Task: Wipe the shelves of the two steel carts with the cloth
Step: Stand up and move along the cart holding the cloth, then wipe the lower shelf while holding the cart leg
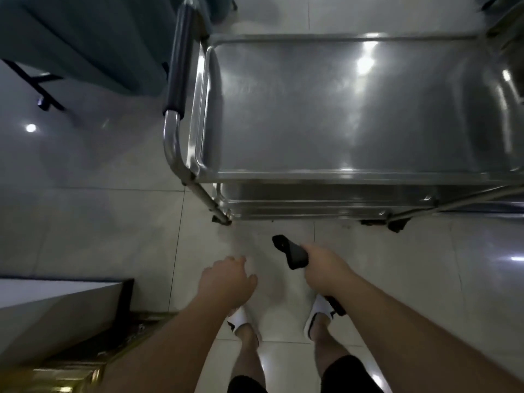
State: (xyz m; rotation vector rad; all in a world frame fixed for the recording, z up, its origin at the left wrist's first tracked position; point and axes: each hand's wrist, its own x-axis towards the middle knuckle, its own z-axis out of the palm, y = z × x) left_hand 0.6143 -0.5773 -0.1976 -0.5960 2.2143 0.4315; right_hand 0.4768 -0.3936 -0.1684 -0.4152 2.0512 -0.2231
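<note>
The fingers (312, 252) of the right hand (326, 268) are curled round a dark, crumpled cloth (289, 252), whose ends stick out ahead of and behind the fist. The left hand (226, 282) is held beside it with fingers loosely bent — nothing is gripped. Both hands are kept low over the pale tiled floor (99, 222), short of the shiny steel cart (340, 109) — its top shelf lies bare, with lower shelves seen beneath. White slippers (319, 310) are worn on the feet.
</note>
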